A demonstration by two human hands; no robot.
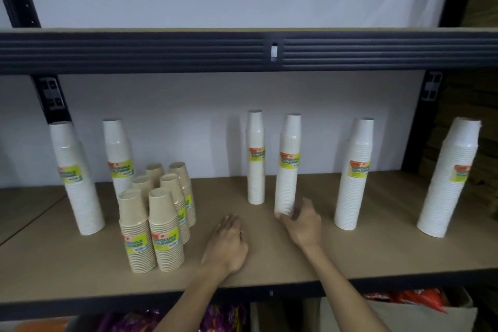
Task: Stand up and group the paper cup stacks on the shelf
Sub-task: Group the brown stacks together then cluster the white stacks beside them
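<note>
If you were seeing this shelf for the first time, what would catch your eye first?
Probably the six tall white cup stacks standing upright, spread across the shelf. Next, the tight cluster of shorter tan cup stacks at front left. Then the two hands: the right hand touches a white stack's base, and the left hand lies flat.

Your right hand (303,224) touches the base of a white cup stack (288,164) mid-shelf (350,259) — your left hand (227,244) rests flat near the front edge, beside tan cup stacks (159,221).
</note>
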